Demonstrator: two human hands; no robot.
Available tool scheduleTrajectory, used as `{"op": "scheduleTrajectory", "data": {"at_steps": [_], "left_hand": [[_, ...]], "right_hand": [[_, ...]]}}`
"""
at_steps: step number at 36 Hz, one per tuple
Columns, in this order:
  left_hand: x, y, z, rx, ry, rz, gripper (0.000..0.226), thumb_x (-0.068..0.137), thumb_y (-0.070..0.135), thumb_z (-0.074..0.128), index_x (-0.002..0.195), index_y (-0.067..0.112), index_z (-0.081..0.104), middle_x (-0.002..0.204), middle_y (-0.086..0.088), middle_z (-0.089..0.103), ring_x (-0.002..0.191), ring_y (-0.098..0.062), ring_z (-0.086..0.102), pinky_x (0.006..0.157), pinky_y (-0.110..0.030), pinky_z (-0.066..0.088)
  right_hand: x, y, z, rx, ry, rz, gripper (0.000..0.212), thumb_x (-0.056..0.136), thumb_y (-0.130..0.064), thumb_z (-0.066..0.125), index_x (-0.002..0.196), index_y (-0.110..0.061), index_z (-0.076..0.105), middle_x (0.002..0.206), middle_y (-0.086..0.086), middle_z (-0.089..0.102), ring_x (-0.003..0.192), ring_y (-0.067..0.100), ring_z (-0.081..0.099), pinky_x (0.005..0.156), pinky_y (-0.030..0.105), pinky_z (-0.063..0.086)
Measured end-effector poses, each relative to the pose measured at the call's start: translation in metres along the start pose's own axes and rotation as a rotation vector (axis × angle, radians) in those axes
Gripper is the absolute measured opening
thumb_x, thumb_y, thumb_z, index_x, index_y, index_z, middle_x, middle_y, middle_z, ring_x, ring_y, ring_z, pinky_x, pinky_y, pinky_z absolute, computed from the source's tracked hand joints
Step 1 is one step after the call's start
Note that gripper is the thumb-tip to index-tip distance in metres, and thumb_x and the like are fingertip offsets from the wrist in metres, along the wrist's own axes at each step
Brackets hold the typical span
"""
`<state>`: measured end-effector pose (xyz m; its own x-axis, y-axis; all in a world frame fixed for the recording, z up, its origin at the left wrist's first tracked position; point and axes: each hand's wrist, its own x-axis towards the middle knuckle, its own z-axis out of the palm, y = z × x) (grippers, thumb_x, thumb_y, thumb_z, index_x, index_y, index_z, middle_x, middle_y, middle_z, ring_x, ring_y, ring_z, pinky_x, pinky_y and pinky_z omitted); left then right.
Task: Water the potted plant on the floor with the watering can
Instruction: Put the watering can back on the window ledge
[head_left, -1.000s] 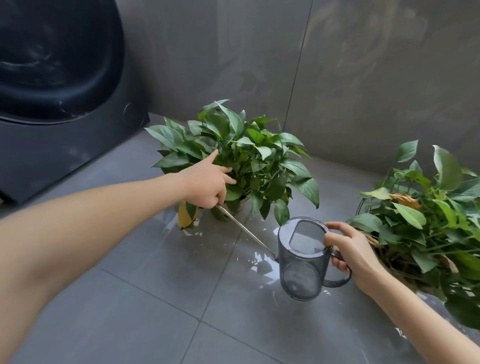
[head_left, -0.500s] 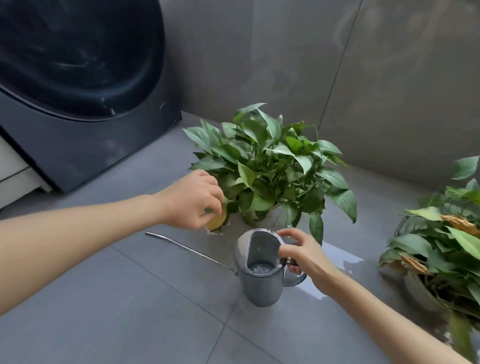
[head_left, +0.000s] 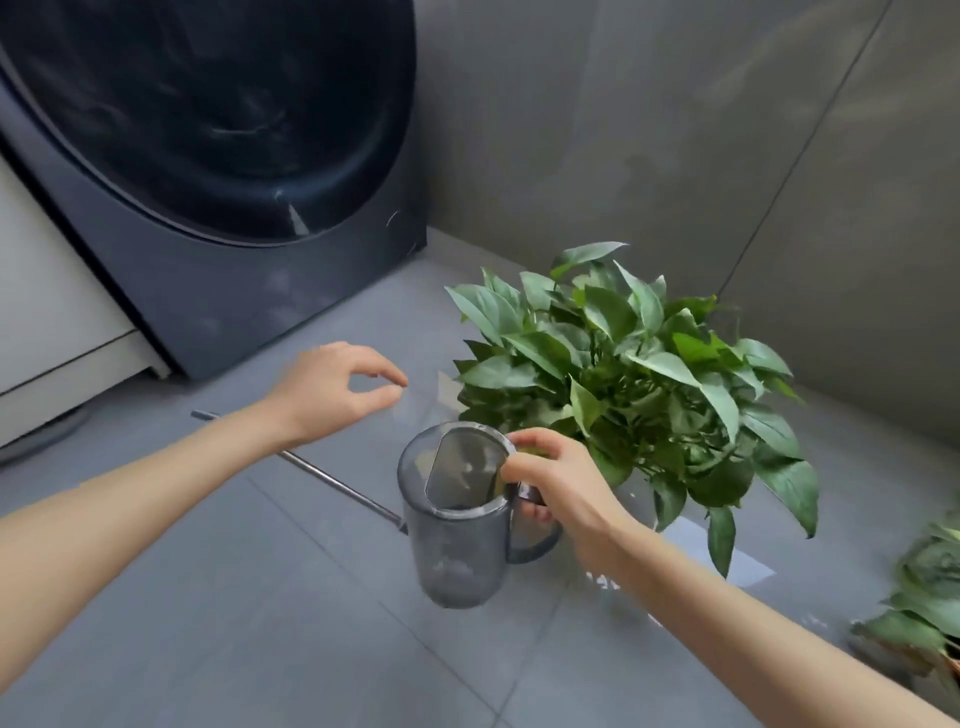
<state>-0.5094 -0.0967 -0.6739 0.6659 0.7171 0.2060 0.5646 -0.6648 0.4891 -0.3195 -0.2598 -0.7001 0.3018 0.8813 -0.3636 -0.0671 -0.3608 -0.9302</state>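
A leafy green potted plant stands on the grey tiled floor near the wall corner; its pot is hidden by leaves. My right hand grips the handle of a smoky transparent watering can, held upright just left of the plant. Its thin metal spout points left, away from the plant, and passes under my left wrist. My left hand hovers left of the plant with fingers curled apart, holding nothing.
A dark front-loading washing machine fills the upper left, beside a white cabinet. Grey tiled walls stand behind the plant. A second leafy plant sits at the right edge. Wet patches lie on the floor by the plant.
My left hand has let go of the plant's leaves and pulled back to the left. The watering can swung its spout out of the plant, leftward, and the view shifted left.
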Motion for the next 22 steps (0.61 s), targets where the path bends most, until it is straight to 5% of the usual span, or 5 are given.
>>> {"op": "scheduleTrajectory", "data": {"at_steps": [7, 13, 22], "left_hand": [[0.057, 0.038, -0.062, -0.072, 0.033, -0.073, 0.017, 0.087, 0.033, 0.061, 0.094, 0.025, 0.074, 0.094, 0.015, 0.065, 0.1, -0.009, 0.057, 0.087, -0.028, 0.04], [0.104, 0.089, -0.122, -0.037, 0.141, -0.092, 0.035, 0.078, 0.038, 0.047, 0.095, 0.021, 0.073, 0.099, 0.005, 0.07, 0.097, -0.016, 0.057, 0.084, -0.029, 0.039], [0.147, 0.153, -0.208, 0.218, 0.469, -0.11, 0.019, 0.076, 0.013, 0.056, 0.086, 0.013, 0.072, 0.083, -0.008, 0.066, 0.075, -0.033, 0.057, 0.069, -0.038, 0.041]], "right_hand": [[0.008, -0.074, -0.002, 0.065, 0.029, 0.018, 0.025, 0.076, 0.002, 0.06, 0.098, -0.007, 0.065, 0.066, 0.011, 0.052, 0.035, 0.006, 0.038, 0.035, 0.015, 0.03], [-0.002, -0.165, -0.023, 0.047, 0.089, 0.017, 0.025, 0.075, 0.0, 0.061, 0.097, -0.011, 0.067, 0.06, 0.002, 0.055, 0.039, 0.007, 0.04, 0.039, 0.017, 0.031], [-0.029, -0.308, -0.072, 0.055, 0.25, 0.026, 0.026, 0.077, 0.001, 0.058, 0.097, -0.013, 0.068, 0.07, 0.004, 0.058, 0.043, 0.005, 0.046, 0.037, 0.015, 0.033]]}}
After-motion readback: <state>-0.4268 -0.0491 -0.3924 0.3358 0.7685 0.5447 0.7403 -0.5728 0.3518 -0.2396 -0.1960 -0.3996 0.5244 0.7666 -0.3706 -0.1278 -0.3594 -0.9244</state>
